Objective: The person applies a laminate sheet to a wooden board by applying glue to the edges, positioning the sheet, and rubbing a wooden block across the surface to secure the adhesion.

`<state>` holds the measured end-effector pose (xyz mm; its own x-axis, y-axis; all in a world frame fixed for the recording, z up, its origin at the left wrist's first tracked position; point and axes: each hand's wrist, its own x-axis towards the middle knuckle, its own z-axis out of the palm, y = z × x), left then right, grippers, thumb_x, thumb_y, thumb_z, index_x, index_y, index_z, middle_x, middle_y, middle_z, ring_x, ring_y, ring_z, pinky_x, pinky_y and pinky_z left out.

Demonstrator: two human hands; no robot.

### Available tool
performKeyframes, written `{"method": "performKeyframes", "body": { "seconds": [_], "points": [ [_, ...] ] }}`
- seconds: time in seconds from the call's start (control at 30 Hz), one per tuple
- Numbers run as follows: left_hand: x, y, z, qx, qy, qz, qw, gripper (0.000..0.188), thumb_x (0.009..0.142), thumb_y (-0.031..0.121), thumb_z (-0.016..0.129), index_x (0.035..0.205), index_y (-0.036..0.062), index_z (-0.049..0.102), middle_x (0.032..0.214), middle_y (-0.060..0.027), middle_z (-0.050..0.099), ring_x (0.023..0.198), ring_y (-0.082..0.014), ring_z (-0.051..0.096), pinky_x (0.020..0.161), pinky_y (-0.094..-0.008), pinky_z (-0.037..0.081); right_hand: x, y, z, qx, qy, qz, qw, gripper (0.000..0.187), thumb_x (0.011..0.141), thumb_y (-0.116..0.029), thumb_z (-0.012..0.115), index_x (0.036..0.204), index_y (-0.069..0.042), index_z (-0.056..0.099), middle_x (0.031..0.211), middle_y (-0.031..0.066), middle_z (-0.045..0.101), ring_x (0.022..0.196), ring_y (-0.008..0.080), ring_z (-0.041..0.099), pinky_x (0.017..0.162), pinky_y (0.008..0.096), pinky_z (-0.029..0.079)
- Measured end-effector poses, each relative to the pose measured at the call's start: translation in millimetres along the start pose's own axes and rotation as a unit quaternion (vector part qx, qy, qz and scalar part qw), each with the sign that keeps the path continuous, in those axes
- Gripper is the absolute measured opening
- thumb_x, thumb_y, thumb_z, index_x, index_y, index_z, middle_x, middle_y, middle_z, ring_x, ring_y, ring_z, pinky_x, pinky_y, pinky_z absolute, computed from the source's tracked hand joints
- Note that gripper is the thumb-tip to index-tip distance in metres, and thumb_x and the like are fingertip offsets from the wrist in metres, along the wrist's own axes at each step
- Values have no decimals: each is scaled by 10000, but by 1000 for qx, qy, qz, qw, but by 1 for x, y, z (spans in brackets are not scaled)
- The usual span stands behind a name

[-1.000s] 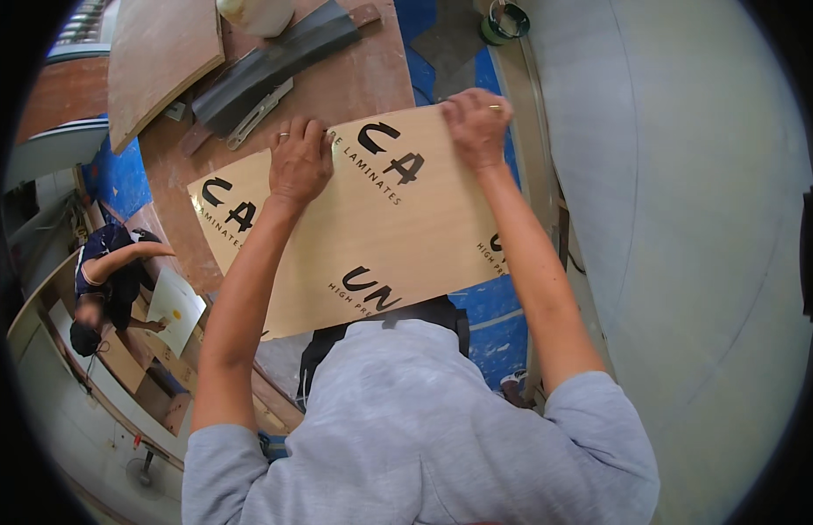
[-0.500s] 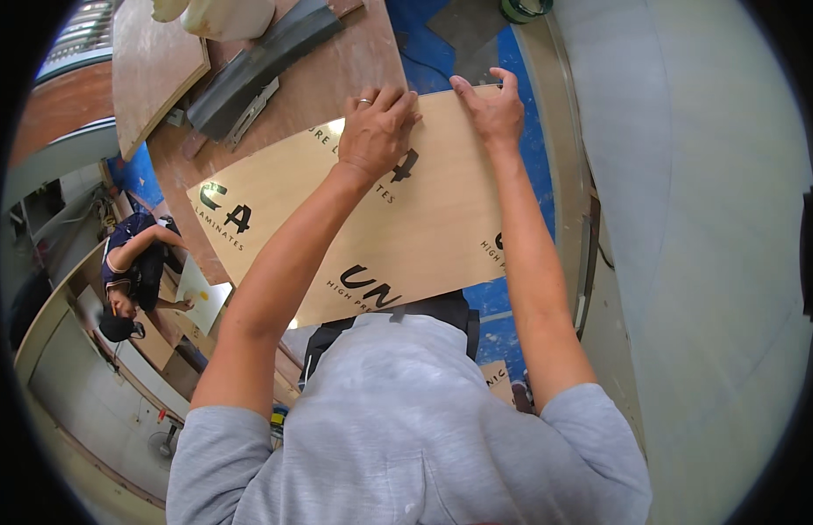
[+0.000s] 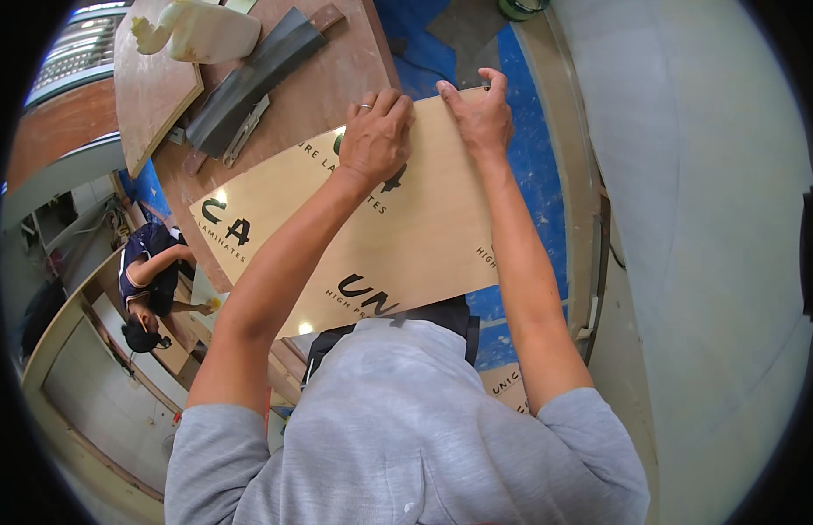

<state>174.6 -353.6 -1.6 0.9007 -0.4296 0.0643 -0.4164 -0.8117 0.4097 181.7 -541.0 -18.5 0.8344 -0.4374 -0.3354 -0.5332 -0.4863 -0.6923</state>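
Note:
A tan laminate sheet (image 3: 433, 219) with dark printed lettering lies slanted across the wooden board's near end, its near edge against my waist. My left hand (image 3: 377, 136) rests on the sheet's far edge, fingers curled and pressed together there; a ring shows on one finger. At the far right corner, my right hand (image 3: 483, 122) grips the sheet's edge, thumb and index finger visible and the other fingers partly hidden. Beyond the sheet's left part, a utility knife (image 3: 246, 131) lies on the wooden board (image 3: 354, 57) beside a long dark grey strip (image 3: 258, 79).
A white plastic jug (image 3: 212, 33) stands at the far left near a pale wooden panel (image 3: 157, 79). Blue covering (image 3: 533, 166) lies on the floor along the pale wall (image 3: 686, 219) at right. A co-worker (image 3: 153, 271) bends over at the left. A green tub (image 3: 520, 9) sits at the far edge.
The view has shifted slightly, bringing more of the jug into sight. My right hand has come a little left, nearer my left hand. Both hands stay at the sheet's far edge.

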Motion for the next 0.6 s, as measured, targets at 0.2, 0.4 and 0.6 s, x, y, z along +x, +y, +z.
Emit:
{"method": "performKeyframes", "body": {
  "seconds": [0.2,0.4,0.6],
  "points": [
    [21,17,17,-30,9,30,999,202,885,100,668,1079,125,617,1083,-59,591,1050,-312,573,866,-447,408,0,-2,3,-27,10,-6,1000,822,799,-599,785,1401,-123,491,1110,265,737,1070,453,700,934,497,534],
    [27,16,21,-42,17,46,998,169,874,86,691,1030,119,638,1047,-58,597,1020,-311,571,847,-443,421,13,4,0,22,-19,41,999,841,805,-582,784,1447,-129,484,1218,236,714,1158,417,676,991,479,511],
    [27,18,20,-34,17,54,998,166,871,80,690,1024,120,640,1036,-58,596,993,-315,571,849,-442,421,17,19,3,68,-11,3,998,839,791,-512,838,1445,-107,501,1274,232,688,1170,387,669,993,453,519]
  ]
}}
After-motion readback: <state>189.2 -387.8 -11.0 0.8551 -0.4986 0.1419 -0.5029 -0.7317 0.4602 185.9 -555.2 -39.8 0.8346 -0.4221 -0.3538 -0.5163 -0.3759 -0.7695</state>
